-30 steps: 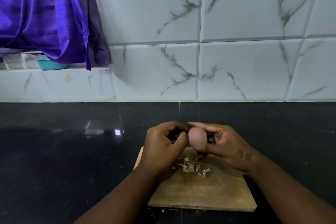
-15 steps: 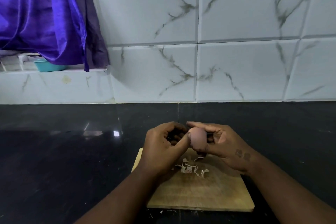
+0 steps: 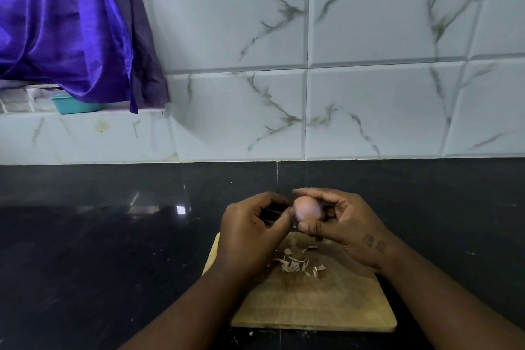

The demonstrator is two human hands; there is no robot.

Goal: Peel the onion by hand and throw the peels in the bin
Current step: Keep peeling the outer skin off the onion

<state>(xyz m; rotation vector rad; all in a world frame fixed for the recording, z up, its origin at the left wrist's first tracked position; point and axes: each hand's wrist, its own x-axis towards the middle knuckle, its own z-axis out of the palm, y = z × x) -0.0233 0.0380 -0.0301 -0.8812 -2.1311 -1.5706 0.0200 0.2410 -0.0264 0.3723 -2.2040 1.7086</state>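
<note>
A small pale pink onion (image 3: 306,209) is held above the far end of a wooden cutting board (image 3: 315,301). My right hand (image 3: 345,224) grips the onion, fingers over its top and thumb under it. My left hand (image 3: 251,229) has curled fingers, with its thumb tip touching the onion's left side; whether it pinches a bit of skin I cannot tell. Several small pale peel scraps (image 3: 297,263) lie on the board below the hands. No bin is in view.
The board lies on a glossy black countertop (image 3: 99,250) that runs back to a white marble-tile wall (image 3: 369,108). A purple cloth (image 3: 65,25) hangs at the upper left over a ledge holding a teal container (image 3: 75,105). A few scraps lie on the counter in front of the board.
Both hands stay in place above the board. The left thumb has shifted slightly along the onion's left side, and the right thumb has moved a little under it.
</note>
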